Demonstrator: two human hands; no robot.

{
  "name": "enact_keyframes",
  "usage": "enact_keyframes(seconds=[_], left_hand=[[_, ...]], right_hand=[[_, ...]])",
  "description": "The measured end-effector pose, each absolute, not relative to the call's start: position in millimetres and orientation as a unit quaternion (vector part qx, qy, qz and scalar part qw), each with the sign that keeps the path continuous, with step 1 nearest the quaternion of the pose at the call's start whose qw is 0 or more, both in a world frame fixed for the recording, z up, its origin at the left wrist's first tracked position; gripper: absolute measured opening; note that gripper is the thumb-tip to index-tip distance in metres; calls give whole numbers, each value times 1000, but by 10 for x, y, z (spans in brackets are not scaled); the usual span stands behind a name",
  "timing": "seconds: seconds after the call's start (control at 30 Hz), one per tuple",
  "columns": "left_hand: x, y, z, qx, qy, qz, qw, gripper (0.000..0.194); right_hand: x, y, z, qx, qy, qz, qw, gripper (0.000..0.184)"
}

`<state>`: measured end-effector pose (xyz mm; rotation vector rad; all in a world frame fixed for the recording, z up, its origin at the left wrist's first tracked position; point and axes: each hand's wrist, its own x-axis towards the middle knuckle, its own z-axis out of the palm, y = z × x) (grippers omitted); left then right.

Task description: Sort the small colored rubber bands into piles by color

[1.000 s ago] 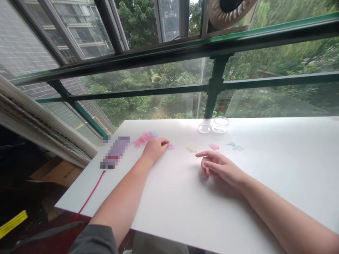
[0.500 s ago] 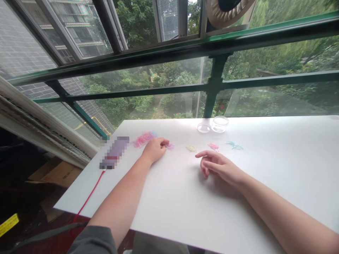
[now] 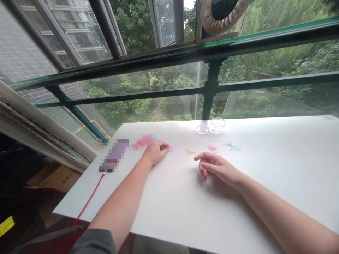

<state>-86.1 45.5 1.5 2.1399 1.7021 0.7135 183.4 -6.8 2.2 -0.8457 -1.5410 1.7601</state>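
Observation:
My left hand (image 3: 156, 152) rests on the white table with thumb and fingers pinched at a small heap of thin purple strands (image 3: 170, 149). Whatever lies between the fingertips is too small to make out. Just behind that hand is a larger mixed pile of pink, purple and blue strands (image 3: 144, 141). My right hand (image 3: 215, 166) hovers over the table, fingers loosely bent and apart, index finger stretched out, holding nothing. Beyond it lie separate little heaps: yellowish strands (image 3: 190, 150), pink strands (image 3: 212, 148) and teal strands (image 3: 232, 146).
Near the table's back edge stand a clear round jar (image 3: 217, 126) and a clear shallow lid (image 3: 202, 130). A blurred-out phone (image 3: 114, 155) with a red cable (image 3: 91, 197) lies at the left. Green railing (image 3: 132, 94) and windows rise behind the white table (image 3: 169, 211).
The camera view has shifted slightly. My left hand stays at the purple heap with its fingertips moved only a little; my right hand keeps nearly the same pose.

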Motion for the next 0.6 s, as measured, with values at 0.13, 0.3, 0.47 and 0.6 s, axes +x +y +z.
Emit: enact_keyframes(seconds=[0.13,0.3,0.47,0.6], left_hand=[[-834,465,-3,748,591,259,157,23],[-842,449,-21,741,592,269,167,24],[-997,522,-11,665,604,381,217,32],[-1358,593,49,512,613,578,168,33]], right_hand=[[1831,-62,14,-320,-587,671,321,29],[1833,-57,6,-321,-590,668,319,29],[1838,-41,-20,-321,-592,665,323,28],[1835,-20,-52,-317,-589,666,330,29]])
